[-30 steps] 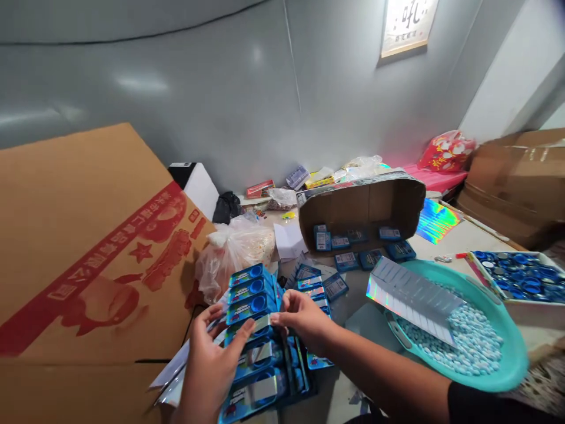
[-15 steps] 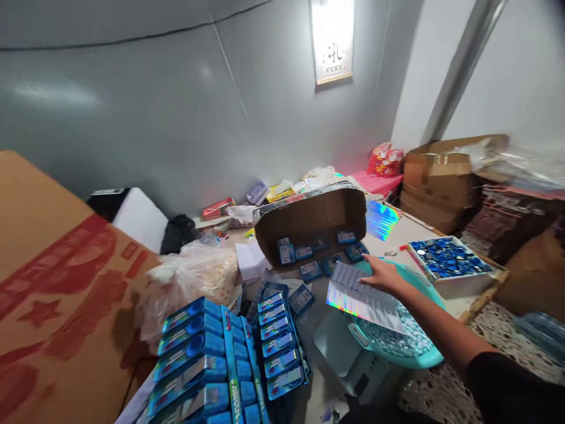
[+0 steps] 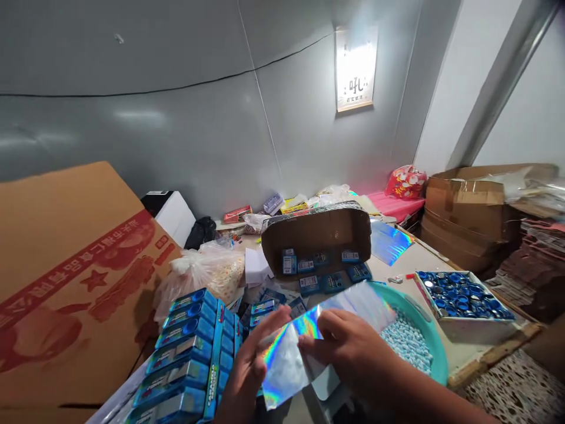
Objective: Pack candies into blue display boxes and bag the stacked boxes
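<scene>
In the head view, a shiny holographic sheet [image 3: 289, 365] is held low over the table. My right hand [image 3: 353, 347] is closed on it, thumb and fingers pinching its middle. At the sheet's left edge is my left hand [image 3: 251, 359], fingers stretched out and apart; whether it grips the edge I cannot tell. Just left of it stand rows of blue candy boxes [image 3: 185, 353], with round recesses on some tops. Behind the sheet, on the right, a turquoise basin [image 3: 439, 347] holds many small white-and-blue wrapped pieces [image 3: 408, 341].
A cardboard box on its side [image 3: 318, 235] holds several small blue packs. To the right, a white tray [image 3: 472, 318] holds blue round parts. A large carton [image 3: 88, 282] stands at left beside a clear plastic bag [image 3: 207, 268]. Another holographic sheet [image 3: 391, 241] lies behind the basin.
My right hand has brought the holographic sheet left and nearer from over the basin. My left hand has come into view beside it. The view has tilted up and shifted left.
</scene>
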The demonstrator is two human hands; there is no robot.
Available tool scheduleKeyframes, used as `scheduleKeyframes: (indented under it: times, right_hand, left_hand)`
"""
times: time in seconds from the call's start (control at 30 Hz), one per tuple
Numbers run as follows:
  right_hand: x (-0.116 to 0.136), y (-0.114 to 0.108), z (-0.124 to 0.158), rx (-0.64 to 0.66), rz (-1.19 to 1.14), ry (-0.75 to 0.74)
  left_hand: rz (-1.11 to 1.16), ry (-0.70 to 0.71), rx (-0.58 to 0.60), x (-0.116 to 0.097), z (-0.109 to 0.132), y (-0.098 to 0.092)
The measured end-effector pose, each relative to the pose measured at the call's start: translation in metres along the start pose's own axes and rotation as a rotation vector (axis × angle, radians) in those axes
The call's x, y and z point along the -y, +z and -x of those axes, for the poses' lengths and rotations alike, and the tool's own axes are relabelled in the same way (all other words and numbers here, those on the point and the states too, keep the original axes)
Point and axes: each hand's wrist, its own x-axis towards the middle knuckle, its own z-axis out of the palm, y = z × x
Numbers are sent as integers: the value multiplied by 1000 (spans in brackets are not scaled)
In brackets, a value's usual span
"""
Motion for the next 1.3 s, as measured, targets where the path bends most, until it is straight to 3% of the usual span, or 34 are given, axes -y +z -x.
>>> scheduleKeyframes:
  times: [0.07, 0.17, 0.27, 0.4, 0.5, 0.57, 0.7, 0.77, 0.83, 0.97, 1.13, 1.3]
  right_hand:
    - [5, -2, -2, -18, -7, 17]
    - [3, -11, -4, 73, -10, -95]
    - [-2, -29, -4, 190, -85, -128]
    - [-18, -44, -8, 146, -44, 46]
    - [-30, -46, -11, 218, -26, 100]
    - [-33, -47, -12, 256, -39, 113]
    - [-22, -46, -13, 262, 1, 127]
    - [-12, -44, -14, 282, -12, 104]
    - [-2, -43, -16, 315, -50, 65]
    - [8, -47, -16, 326, -146, 45]
    - [4, -53, -12, 253, -304, 96]
    - [2, -51, -8, 227, -381, 144]
  left_hand:
    - [10, -201, 130, -14, 3, 3]
    - [-6, -347, 78, -22, 2, -6]
    - [-54, -314, 19, -20, 2, -18]
    - [-91, -259, -15, -17, 22, -25]
    - [-122, -266, 5, -16, 34, -31]
    - [-355, -114, 46, -18, 32, -36]
    - [-1119, 639, -43, -31, 17, -32]
    - [-1335, 881, -110, -39, 13, -18]
    - [-1402, 965, -65, -43, 11, -1]
    - [-1305, 990, 123, -33, 7, 19]
    - [-1170, 1146, 76, -18, 3, 18]
    - [-1115, 1164, 63, -16, 10, 23]
